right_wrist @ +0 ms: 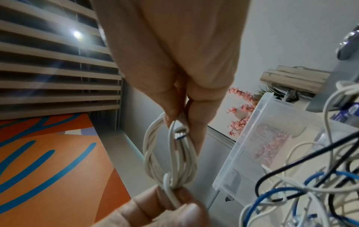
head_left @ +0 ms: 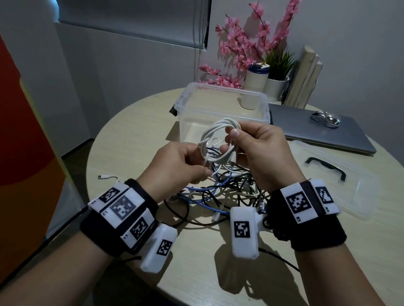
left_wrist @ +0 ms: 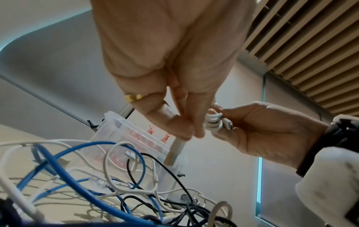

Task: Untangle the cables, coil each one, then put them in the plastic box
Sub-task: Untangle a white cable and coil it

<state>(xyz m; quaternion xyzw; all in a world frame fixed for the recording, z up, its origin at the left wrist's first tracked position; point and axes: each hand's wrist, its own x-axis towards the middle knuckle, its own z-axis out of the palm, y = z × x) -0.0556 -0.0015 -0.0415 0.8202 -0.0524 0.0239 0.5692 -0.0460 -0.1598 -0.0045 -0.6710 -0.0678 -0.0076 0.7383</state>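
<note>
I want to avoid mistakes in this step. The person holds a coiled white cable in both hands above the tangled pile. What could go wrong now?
1. The white coil is held only by pinches of the left hand and right hand; a loosened pinch may let the loops spring open.
2. If dropped, it may fall into the tangled pile below and catch again.
3. Its plug end may snag on the plastic box rim.

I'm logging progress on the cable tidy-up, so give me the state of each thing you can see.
white cable: coiled, held by both hands
left hand: pinching the coil's lower end
right hand: gripping the coil's top
cable pile: tangled on table
plastic box: open, empty
lid: off, flat on table
laptop: closed
</note>
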